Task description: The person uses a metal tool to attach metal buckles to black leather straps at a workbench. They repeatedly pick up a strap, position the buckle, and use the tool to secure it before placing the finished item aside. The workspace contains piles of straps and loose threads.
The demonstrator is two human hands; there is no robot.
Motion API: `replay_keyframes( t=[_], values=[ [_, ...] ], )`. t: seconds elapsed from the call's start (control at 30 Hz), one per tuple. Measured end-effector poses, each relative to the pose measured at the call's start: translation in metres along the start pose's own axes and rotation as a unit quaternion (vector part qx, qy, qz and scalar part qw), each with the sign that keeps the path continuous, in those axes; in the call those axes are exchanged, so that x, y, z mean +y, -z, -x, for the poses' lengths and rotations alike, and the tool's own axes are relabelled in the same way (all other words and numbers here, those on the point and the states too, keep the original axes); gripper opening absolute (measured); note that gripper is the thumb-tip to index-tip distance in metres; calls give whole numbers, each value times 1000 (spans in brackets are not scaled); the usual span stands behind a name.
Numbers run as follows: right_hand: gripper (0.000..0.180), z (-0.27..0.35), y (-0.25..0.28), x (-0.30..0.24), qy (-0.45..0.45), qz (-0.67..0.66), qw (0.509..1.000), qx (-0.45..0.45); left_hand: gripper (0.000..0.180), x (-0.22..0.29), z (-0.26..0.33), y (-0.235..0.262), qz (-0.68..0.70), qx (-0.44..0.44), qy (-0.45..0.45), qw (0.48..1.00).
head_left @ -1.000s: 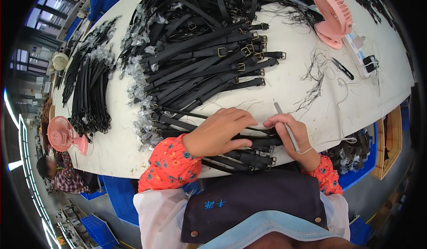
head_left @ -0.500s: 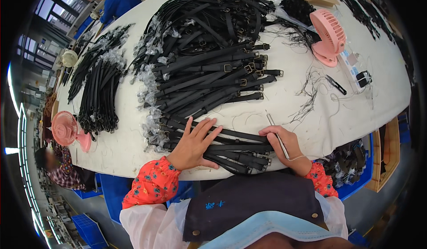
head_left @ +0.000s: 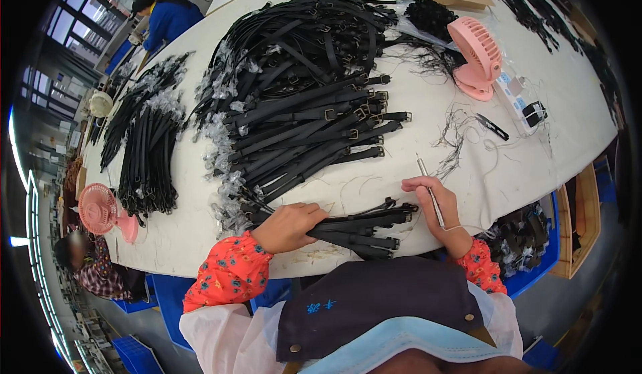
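My left hand (head_left: 286, 228) is wrapped round a small bundle of black buckled belts (head_left: 361, 225) near the table's front edge. The buckle ends fan out to the right; the other ends, in clear plastic, are partly hidden behind the hand. In my right hand (head_left: 444, 208) a thin silver pen-shaped tool (head_left: 430, 185) stands tilted, tip up and away, with a white cord running from its lower end. The right fingers are just beyond the belts' buckles. Farther off lies a row of more black belts (head_left: 301, 130), buckles to the right.
A large heap of belts (head_left: 287, 46) covers the far middle, another bunch (head_left: 148, 150) the left. Pink fans (head_left: 476, 60) stand at both sides. Black thread snips (head_left: 493, 127) lie by a white power strip (head_left: 515, 100). A blue crate (head_left: 552, 240) stands below the table's right edge.
My left hand has closed from lying spread on the belts to gripping them together. My right hand has shifted slightly away from the buckle ends, the tool now more upright.
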State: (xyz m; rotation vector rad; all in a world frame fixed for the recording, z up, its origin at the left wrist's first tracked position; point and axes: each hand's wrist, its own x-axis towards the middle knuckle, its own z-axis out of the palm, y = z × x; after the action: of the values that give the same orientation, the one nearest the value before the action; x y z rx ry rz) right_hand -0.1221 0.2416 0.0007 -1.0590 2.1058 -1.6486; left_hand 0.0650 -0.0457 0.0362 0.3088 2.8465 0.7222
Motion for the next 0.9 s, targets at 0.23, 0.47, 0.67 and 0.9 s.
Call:
replay_keyframes(
  t=[0.23, 0.47, 0.67, 0.9],
  values=[
    [23, -8, 24, 11, 8, 2, 995, 98, 57, -6, -25, 41, -21, 206, 41, 977],
    [29, -13, 21, 8, -5, -60, 994, 95, 68, -35, -52, -9, -158, 198, 66, 965],
    [21, -32, 27, 1, 50, -17, 996, 70, 72, -46, -44, -3, -218, 165, 50, 961],
    [20, -63, 23, -12, 111, 59, 991, 37, 65, -35, -66, 34, -111, 251, 23, 961]
  ],
)
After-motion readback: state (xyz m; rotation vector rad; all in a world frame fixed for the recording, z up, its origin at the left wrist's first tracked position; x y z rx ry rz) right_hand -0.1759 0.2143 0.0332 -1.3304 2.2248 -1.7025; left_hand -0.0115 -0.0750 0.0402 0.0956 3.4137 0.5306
